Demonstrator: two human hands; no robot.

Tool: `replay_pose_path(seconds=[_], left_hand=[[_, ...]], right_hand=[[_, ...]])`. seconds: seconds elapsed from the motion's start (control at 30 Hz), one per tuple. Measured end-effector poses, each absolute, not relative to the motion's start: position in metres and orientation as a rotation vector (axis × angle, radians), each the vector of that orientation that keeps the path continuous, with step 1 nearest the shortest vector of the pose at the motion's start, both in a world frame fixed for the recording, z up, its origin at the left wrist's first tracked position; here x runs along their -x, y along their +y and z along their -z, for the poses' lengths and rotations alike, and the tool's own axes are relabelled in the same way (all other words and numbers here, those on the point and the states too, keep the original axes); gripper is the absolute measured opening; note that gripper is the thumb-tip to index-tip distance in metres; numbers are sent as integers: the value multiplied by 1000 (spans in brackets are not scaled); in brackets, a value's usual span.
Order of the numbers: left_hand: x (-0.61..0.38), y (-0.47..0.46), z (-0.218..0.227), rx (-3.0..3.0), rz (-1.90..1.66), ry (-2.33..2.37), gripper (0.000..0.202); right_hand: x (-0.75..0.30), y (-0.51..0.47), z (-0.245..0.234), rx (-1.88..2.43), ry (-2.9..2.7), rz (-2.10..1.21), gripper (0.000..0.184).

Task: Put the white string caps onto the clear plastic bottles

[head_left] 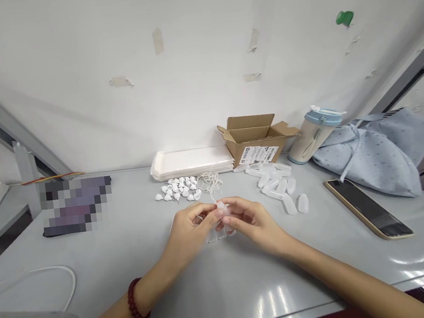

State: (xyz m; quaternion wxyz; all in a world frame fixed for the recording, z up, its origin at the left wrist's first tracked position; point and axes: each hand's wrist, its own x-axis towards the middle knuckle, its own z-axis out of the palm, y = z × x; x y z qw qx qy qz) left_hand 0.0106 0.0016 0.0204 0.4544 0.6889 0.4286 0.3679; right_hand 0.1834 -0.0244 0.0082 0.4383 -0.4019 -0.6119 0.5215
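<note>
Left hand (185,229) and right hand (256,221) both had a small whitish plastic piece (222,206) pinched in their fingertips, about equally near each; fingers covered it so I honestly couldn't tell its long axis. Translucent plastic sleeves (289,204) lay beyond-right of the grip, tangled string (211,183) just past it.

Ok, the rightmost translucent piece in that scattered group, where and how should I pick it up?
Pinch the translucent piece by its long sides near the middle, probably from above and the right, once the right hand is free. It looks elongated, and its nearest neighbour sits on its left, leaving the right side easier to reach.
</note>
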Motion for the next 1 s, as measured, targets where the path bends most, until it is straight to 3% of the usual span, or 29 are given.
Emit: replay_pose_path(seconds=[0.13, 0.27, 0.43, 0.57, 0.77, 1.0], left_hand=[[-10, -1, -16, -1970, -1137, 1207, 21], [-11, -3, -13, -2362, -1384, 1051, 21], [-12, -2, -7, -2647, -1340, 856, 39], [-13, 0, -2, -2692, -1360, 828, 40], [-15, -4, -4, -2674, -1383, 831, 35], [-24, -5, 1, -2636, -1232, 867, 36]], right_hand=[[-184, -23, -15, 896, -1370, -1496, 30], [-185, -22, -18, 889, -1270, -1569, 30], [-187, -20, -20, 893, -1231, -1594, 32], [-186, -20, -20, 906, -1202, -1618, 31], [-189, -17, -25, 982, -1354, -1499, 26], [-216, -8, -36, 1322, -1943, -1213, 27]])
